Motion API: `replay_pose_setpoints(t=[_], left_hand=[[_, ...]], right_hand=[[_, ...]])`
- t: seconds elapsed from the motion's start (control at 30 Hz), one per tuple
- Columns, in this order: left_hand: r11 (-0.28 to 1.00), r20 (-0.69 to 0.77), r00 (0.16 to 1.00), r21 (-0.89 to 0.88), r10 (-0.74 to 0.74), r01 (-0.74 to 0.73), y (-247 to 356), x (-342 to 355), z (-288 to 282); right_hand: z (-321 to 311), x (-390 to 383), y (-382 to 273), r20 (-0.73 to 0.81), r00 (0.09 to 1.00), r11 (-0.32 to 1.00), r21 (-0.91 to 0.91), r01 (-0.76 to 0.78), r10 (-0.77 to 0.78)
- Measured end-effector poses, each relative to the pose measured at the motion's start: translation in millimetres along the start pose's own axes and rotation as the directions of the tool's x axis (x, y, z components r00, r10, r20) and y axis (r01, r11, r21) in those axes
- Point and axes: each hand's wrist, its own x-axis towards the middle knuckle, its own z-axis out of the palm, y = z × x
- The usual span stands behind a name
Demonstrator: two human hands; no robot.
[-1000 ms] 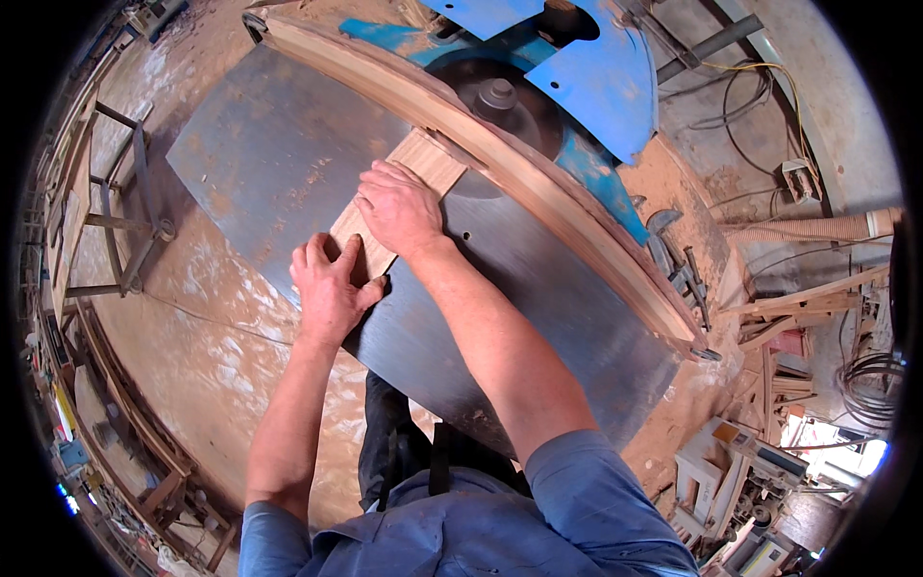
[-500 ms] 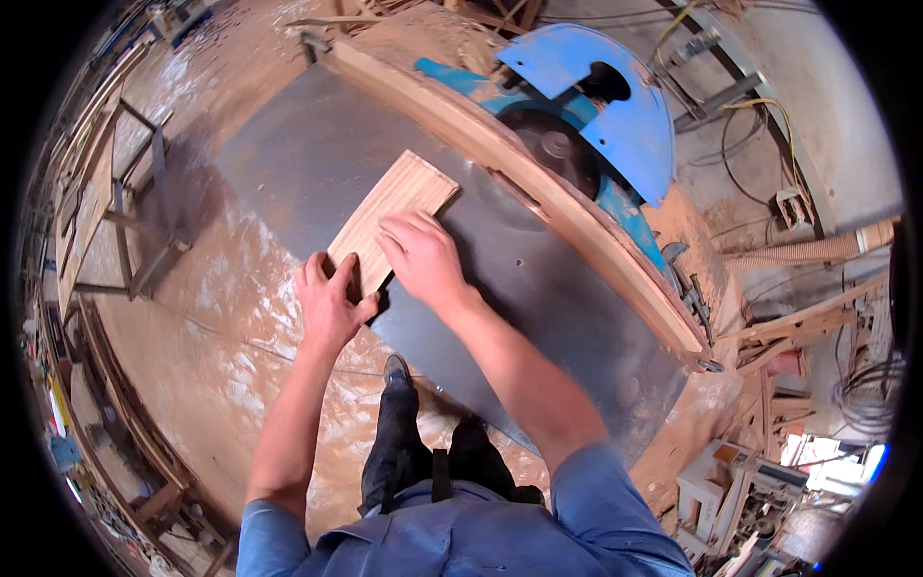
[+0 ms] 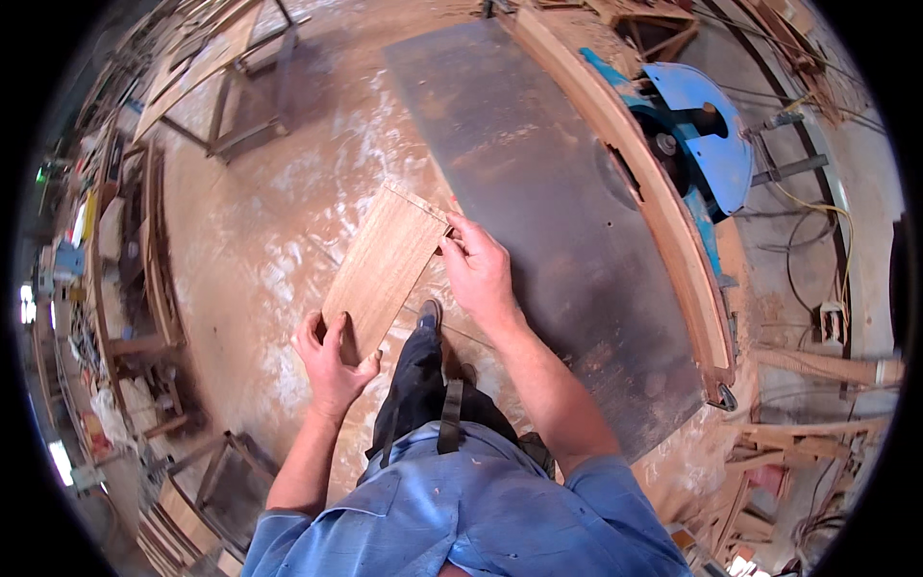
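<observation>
A short, flat, light wooden board (image 3: 382,264) is held over the dusty floor, left of the metal machine table (image 3: 567,240). My left hand (image 3: 335,356) grips its near end, thumb and fingers at the edges. My right hand (image 3: 478,274) grips the far right corner with fingers and thumb. Along the table's right side runs a wooden fence (image 3: 649,202), and beyond it sit a dark round hub (image 3: 665,146) and a blue guard plate (image 3: 726,163).
A metal-framed bench (image 3: 216,77) with boards stands at the far left. Wooden racks (image 3: 154,250) line the left side. More frames lie at the lower left (image 3: 202,490). A ribbed hose (image 3: 817,365), cables and scrap wood (image 3: 779,442) are on the right.
The board has left the machine table and is over the floor, held in both hands. The view has swung left, so the table now lies farther right and my feet show.
</observation>
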Motion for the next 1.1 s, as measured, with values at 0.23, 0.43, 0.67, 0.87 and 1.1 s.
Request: replay_pose_setpoints(t=[0.23,0.43,0.67,0.87,1.1], left_hand=[[0.956,-0.043,0.957,-0.064,-0.288,0.285,11,-95,-48],[0.876,-0.111,0.887,-0.25,-0.448,0.412,-7,-146,-83],[0.816,-0.223,0.787,-0.225,-0.576,0.533,-77,-210,-126],[0.66,-0.158,0.661,-0.397,-0.733,0.637,-135,-258,-194],[0.319,-0.025,0.42,-0.69,-0.907,0.65,-182,-319,-262]], right_hand=[[48,-54,-42,0.092,0.978,0.979,-0.067,0.193,-0.187],[98,-79,-82,0.308,0.941,0.988,-0.027,0.153,-0.138],[201,-114,-116,0.591,0.78,0.921,-0.151,0.359,-0.207],[309,-167,-157,0.623,0.657,0.779,-0.119,0.616,-0.424],[450,-248,-218,0.656,0.458,0.743,0.244,0.623,-0.6]])
